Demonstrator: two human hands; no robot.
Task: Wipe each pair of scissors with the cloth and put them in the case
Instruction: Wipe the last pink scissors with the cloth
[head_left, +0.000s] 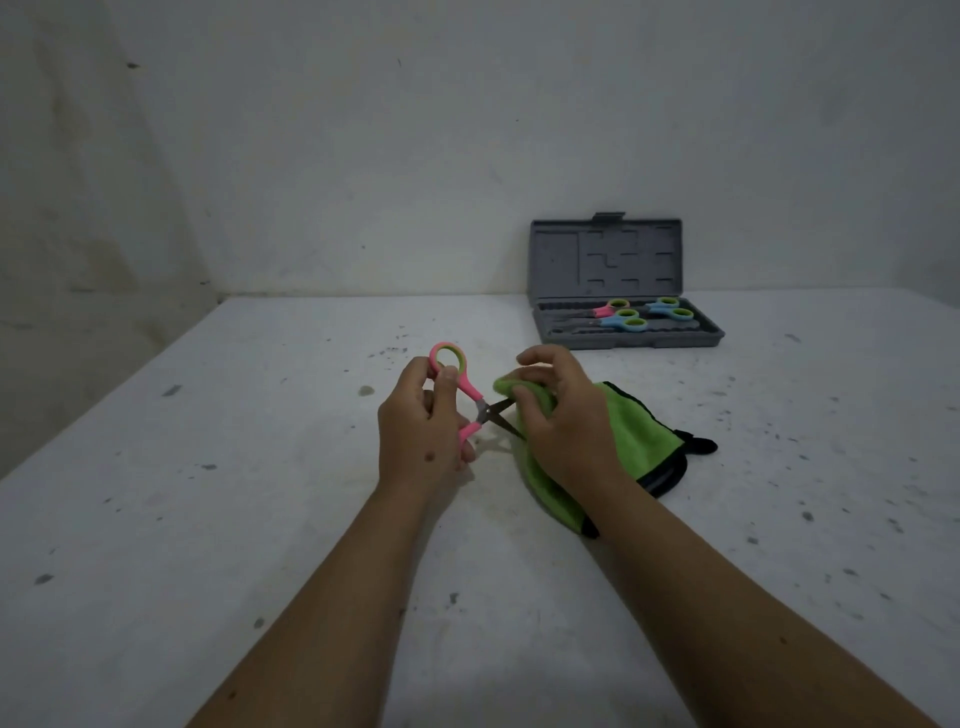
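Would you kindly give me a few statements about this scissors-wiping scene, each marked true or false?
1. The left hand holds pink scissors with the blades apart. True.
2. The right hand grips a blue cloth. False: the cloth is green with a dark edge.
3. The case is open, its lid upright by the wall. True.
4. The case holds no scissors yet. False: several pairs already lie in it, one pink and at least two blue.
5. The cloth lies flat, apart from the blades. False: the right hand bunches it around the blades.
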